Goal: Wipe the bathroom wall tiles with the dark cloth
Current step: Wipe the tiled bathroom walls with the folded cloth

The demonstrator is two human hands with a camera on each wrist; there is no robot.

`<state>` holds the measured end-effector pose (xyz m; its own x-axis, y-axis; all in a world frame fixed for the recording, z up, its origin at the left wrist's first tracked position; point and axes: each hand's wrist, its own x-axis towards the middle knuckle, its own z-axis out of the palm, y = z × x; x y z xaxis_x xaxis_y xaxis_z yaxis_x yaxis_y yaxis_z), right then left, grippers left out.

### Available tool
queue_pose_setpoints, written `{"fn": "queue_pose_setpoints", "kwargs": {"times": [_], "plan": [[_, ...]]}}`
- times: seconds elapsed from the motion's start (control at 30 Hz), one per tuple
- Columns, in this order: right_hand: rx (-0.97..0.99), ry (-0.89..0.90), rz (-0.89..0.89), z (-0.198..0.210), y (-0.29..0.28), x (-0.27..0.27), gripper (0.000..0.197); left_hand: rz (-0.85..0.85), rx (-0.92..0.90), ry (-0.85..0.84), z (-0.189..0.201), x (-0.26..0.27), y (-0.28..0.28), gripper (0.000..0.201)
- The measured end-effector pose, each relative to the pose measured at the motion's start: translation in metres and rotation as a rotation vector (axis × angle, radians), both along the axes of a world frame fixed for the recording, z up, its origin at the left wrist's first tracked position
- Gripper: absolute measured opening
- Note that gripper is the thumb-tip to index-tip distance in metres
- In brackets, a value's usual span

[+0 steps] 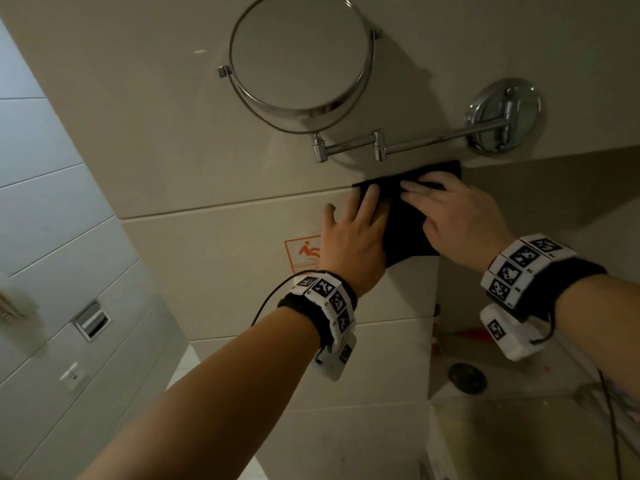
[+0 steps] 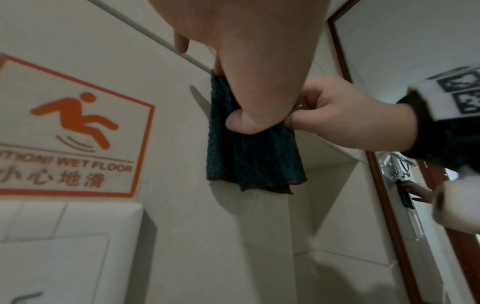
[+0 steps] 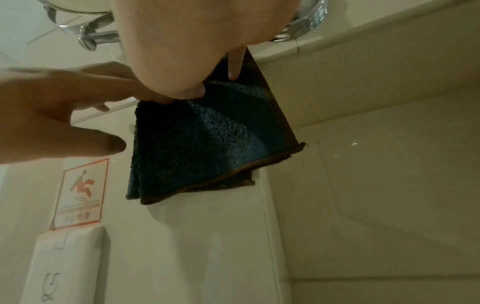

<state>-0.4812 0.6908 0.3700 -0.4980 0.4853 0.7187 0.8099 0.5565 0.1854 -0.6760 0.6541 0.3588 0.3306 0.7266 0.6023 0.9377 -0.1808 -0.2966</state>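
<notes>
A folded dark blue-black cloth [image 1: 405,233] lies flat against the beige wall tiles [image 1: 225,265], just under the mirror's arm and at the wall's outer corner. My left hand [image 1: 349,233] presses its left edge with straight, spread fingers, thumb on the fabric. My right hand [image 1: 457,213] lies flat over its upper right part. In the left wrist view the cloth [image 2: 249,156] hangs below my left palm [image 2: 249,61], with the right hand [image 2: 337,119] beside it. In the right wrist view the cloth [image 3: 207,139] shows a brown hem, with a right fingertip and thumb pressing it.
A round mirror [image 1: 301,53] on a chrome swing arm [image 1: 415,140] juts out just above the cloth. An orange wet-floor sign [image 1: 301,254] sits left of it, above a white wall panel [image 2: 64,236]. Right of the corner is a recess with a ledge [image 1: 464,375].
</notes>
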Motion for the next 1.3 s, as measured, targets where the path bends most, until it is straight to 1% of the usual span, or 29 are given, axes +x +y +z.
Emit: {"fn": "queue_pose_setpoints", "kwargs": {"times": [0.17, 0.3, 0.43, 0.67, 0.8, 0.97, 1.07, 1.17, 1.3], "plan": [[0.036, -0.017, -0.024, -0.005, -0.001, -0.011, 0.049, 0.007, -0.020, 0.094, 0.005, -0.014, -0.001, 0.078], [0.042, -0.035, -0.011, -0.007, -0.002, -0.033, 0.051, 0.015, 0.004, 0.073, 0.003, -0.035, -0.004, 0.075], [0.049, -0.081, 0.034, -0.007, -0.004, -0.076, 0.053, 0.044, 0.032, 0.059, 0.001, -0.077, -0.012, 0.074], [0.049, -0.102, 0.154, 0.000, -0.008, -0.163, 0.057, 0.175, 0.016, 0.058, 0.001, -0.160, -0.032, 0.072], [0.061, -0.081, 0.196, 0.002, -0.012, -0.194, 0.054, 0.201, 0.007, 0.035, 0.003, -0.184, -0.039, 0.070], [0.022, -0.120, 0.199, 0.003, -0.009, -0.189, 0.055, 0.167, 0.041, -0.036, 0.002, -0.174, -0.034, 0.060], [-0.001, -0.124, 0.221, 0.007, -0.006, -0.179, 0.053, 0.158, 0.061, -0.055, 0.000, -0.166, -0.031, 0.060], [-0.002, -0.129, 0.212, 0.007, -0.003, -0.162, 0.052, 0.132, 0.064, -0.063, 0.000, -0.151, -0.029, 0.061], [0.011, -0.109, 0.178, 0.006, -0.001, -0.125, 0.050, 0.081, 0.055, -0.059, 0.001, -0.116, -0.022, 0.060]]}}
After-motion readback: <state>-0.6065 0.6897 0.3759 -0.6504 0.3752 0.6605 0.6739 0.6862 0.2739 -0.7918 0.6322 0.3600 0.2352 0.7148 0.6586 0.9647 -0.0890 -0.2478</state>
